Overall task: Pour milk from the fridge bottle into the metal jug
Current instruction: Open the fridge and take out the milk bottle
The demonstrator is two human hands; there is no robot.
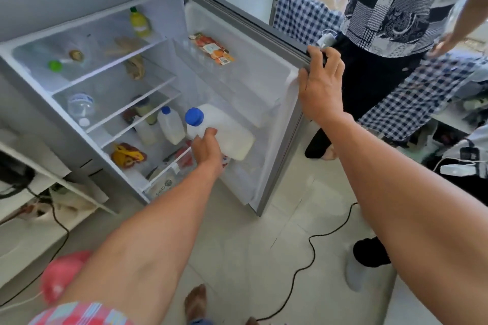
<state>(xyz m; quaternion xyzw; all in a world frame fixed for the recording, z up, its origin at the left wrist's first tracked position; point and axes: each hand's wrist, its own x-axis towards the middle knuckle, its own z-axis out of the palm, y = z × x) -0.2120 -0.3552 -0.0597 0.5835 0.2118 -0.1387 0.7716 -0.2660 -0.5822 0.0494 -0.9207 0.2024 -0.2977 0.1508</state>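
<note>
Right now my left hand [207, 149] wraps the side of the big white plastic milk bottle with the blue cap [221, 130], low in the open grey fridge door [264, 92]. My right hand [318, 84] clasps that door's top edge. I see no metal jug. One-handed, the heavy, smooth bottle could slip, or knock the smaller blue-capped bottle [171, 125] just beside it.

Our left hand [207, 149] reaches far forward, arm straight, fingers curled closed in a grip. Our right hand [320, 84] stretches farther right, fingers hooked.
</note>
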